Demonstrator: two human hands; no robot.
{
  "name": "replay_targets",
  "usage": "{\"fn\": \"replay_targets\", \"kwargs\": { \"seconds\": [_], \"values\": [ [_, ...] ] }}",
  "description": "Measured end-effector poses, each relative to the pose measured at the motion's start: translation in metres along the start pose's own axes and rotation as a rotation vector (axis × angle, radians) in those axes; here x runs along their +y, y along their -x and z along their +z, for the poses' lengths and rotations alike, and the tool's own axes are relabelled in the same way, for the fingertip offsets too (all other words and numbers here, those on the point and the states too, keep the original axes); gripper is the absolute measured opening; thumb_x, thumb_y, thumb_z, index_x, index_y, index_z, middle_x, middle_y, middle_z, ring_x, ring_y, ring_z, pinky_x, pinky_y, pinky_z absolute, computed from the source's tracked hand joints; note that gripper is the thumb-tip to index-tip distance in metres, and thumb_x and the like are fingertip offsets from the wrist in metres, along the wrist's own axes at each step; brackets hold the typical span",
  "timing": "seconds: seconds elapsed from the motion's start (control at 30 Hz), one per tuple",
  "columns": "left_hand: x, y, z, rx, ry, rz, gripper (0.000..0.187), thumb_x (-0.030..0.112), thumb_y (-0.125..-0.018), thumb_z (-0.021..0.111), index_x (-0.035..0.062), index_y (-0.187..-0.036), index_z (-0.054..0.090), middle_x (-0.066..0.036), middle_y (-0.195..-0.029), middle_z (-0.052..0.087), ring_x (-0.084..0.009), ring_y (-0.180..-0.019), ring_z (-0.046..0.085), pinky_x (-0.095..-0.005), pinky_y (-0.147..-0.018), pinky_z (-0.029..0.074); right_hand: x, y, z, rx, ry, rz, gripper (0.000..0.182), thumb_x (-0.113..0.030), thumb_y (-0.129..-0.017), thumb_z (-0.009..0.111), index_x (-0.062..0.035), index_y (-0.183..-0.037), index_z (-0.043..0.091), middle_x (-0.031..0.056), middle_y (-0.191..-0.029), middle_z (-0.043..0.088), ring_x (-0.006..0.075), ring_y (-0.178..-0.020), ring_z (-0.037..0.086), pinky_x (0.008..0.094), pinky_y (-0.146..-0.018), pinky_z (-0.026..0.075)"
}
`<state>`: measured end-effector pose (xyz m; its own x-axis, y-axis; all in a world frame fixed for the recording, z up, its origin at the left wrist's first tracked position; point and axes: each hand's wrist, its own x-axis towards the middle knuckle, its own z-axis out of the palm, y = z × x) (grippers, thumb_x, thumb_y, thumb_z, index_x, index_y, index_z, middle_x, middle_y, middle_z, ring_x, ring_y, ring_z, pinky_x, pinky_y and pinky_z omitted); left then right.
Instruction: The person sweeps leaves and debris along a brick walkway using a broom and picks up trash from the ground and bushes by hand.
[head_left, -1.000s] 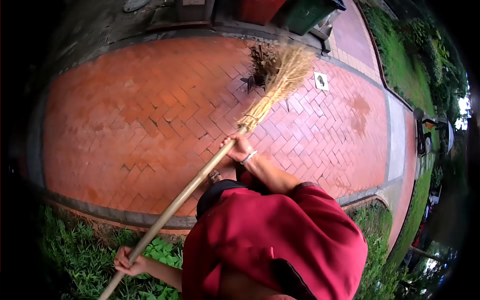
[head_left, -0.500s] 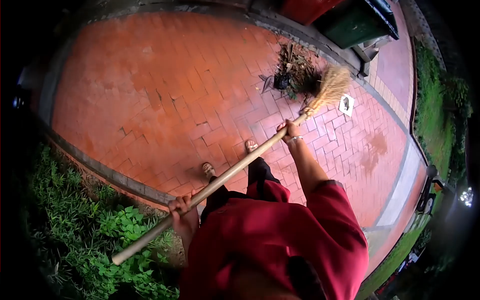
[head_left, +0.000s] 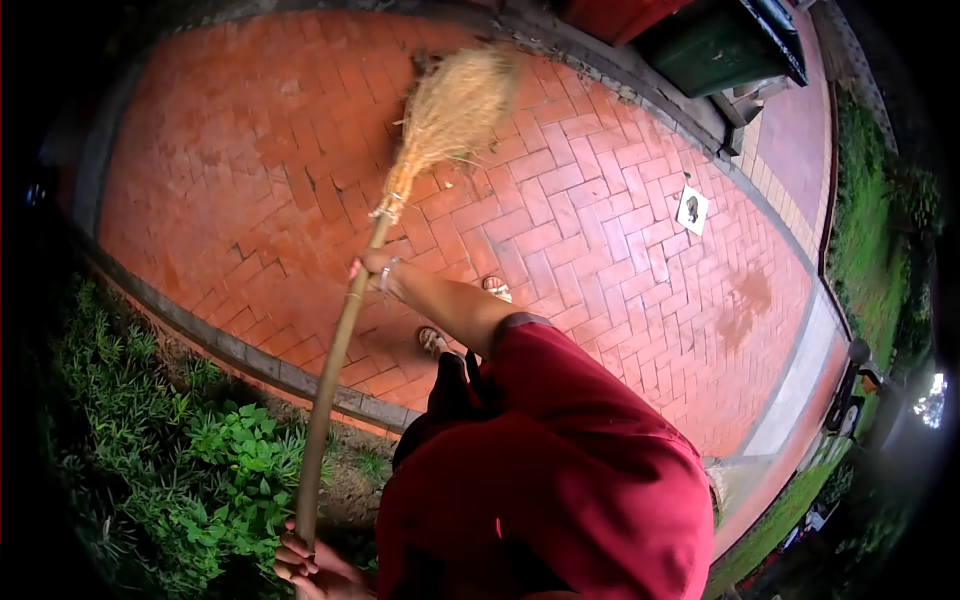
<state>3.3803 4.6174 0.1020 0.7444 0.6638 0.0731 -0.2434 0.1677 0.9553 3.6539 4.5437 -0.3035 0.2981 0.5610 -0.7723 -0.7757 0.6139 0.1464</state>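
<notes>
A long-handled straw broom (head_left: pixel 335 370) slants across the lower left and centre of the view. My right hand (head_left: pixel 376 265), with a bracelet at the wrist, is closed round the pole just below where the straw is bound. Lower down, my left hand (head_left: pixel 308 568) wraps its fingers round the pole near its butt end, over the plants. The straw head (head_left: pixel 455 110) is spread on the brick paving and blurred by motion. Dark leaf litter (head_left: pixel 425 68) shows at its far left edge; the rest of the litter is hidden behind the straw.
Red brick paving (head_left: pixel 620 300) lies under my sandalled feet. A white card with a dark picture (head_left: pixel 692 210) lies on it to the right. A green bin (head_left: pixel 720 50) stands at the top right behind a kerb. Leafy plants (head_left: pixel 240 450) border the lower left.
The broom head has swept left across the bricks, and the leaf pile has gone from its former spot. My right hand moved left; my left hand moved down and left with the pole.
</notes>
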Motion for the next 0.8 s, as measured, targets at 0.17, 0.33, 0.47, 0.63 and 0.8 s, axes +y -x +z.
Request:
{"fn": "replay_targets", "kwargs": {
  "seconds": [0.17, 0.33, 0.47, 0.63, 0.8],
  "values": [
    [-0.005, -0.005, -0.006, -0.109, 0.045, 0.104, 0.029, 0.019, -0.081, 0.055, 0.0120, -0.066, 0.031, 0.001, -0.063, 0.026, -0.0153, -0.068, 0.036, -0.0426, -0.101, 0.019, -0.034, 0.004, 0.077, -0.195, 0.046, -0.041, 0.013, -0.011, -0.084, 0.044, -0.0050, -0.073, 0.040, 0.0048, -0.055, 0.042, 0.0182, -0.048, 0.047, 0.0340, -0.047, 0.049],
    [0.026, -0.014, -0.059, -0.054, 0.306, 0.227, 0.027, 0.015, -0.083, 0.050, 0.0115, -0.065, 0.030, 0.001, -0.059, 0.026, -0.0153, -0.063, 0.036, -0.0420, -0.092, 0.031, -0.021, 0.109, 0.088, -0.328, -0.013, -0.151, 0.015, -0.011, -0.085, 0.045, -0.0064, -0.071, 0.040, 0.0048, -0.062, 0.045, 0.0181, -0.056, 0.050, 0.0344, -0.055, 0.050],
    [0.005, -0.025, -0.127, 0.109, 0.371, 0.193, 0.020, 0.012, -0.085, 0.049, 0.0083, -0.068, 0.038, 0.000, -0.055, 0.029, -0.0137, -0.058, 0.037, -0.0360, -0.081, 0.039, -0.006, 0.133, 0.035, -0.280, 0.016, -0.032, 0.011, -0.008, -0.084, 0.049, -0.0057, -0.076, 0.042, 0.0056, -0.070, 0.048, 0.0194, -0.071, 0.055, 0.0374, -0.073, 0.050],
    [-0.041, -0.057, -0.142, 0.235, 0.317, 0.167, 0.016, 0.012, -0.084, 0.051, -0.0034, -0.088, 0.052, -0.003, -0.057, 0.044, -0.0153, -0.058, 0.047, -0.0349, -0.078, 0.044, 0.002, 0.207, -0.071, -0.197, -0.202, -0.128, 0.005, -0.006, -0.084, 0.049, -0.0013, -0.083, 0.048, 0.0103, -0.079, 0.055, 0.0250, -0.083, 0.058, 0.0409, -0.081, 0.049],
    [-0.127, -0.080, -0.086, 0.175, 0.318, -0.191, 0.018, 0.016, -0.084, 0.054, -0.0008, -0.089, 0.055, -0.005, -0.064, 0.053, -0.0174, -0.065, 0.055, -0.0335, -0.076, 0.047, -0.055, 0.284, -0.191, -0.127, -0.197, -0.371, 0.013, -0.010, -0.084, 0.046, 0.0020, -0.085, 0.051, 0.0163, -0.088, 0.058, 0.0275, -0.086, 0.058, 0.0402, -0.081, 0.047]
  ]
}}
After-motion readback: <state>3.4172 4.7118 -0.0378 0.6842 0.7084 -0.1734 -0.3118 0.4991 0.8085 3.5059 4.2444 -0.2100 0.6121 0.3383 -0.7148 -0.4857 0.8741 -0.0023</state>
